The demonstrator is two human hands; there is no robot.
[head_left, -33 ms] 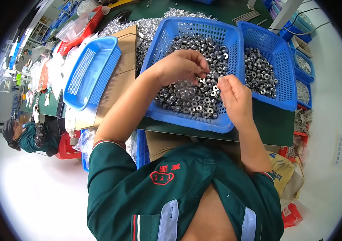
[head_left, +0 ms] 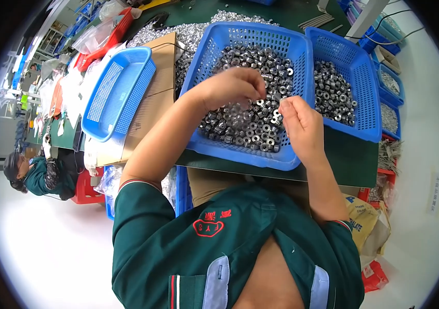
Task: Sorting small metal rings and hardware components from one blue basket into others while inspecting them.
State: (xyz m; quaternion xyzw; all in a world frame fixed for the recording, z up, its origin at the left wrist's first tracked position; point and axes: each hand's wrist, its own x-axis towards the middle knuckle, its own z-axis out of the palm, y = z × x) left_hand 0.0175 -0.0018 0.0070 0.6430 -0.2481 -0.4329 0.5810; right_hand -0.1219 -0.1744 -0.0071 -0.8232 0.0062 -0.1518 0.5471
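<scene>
A large blue plastic basket (head_left: 289, 159) holds a heap of small metal rings (head_left: 245, 126). My left hand (head_left: 232, 87) hovers over the heap with its fingers curled and pinched on a small metal ring. My right hand (head_left: 302, 126) comes in over the basket's right side, its fingertips pinched on another small ring, meeting the left fingertips near the basket's middle. Both forearms are bare, with dark green sleeves at the elbows.
A second blue basket (head_left: 368, 103) of metal rings stands to the right, touching the first. An empty blue basket (head_left: 116, 92) lies on cardboard (head_left: 152, 103) to the left. Loose silver parts (head_left: 193, 33) are piled behind. Another person (head_left: 29, 175) sits at the far left.
</scene>
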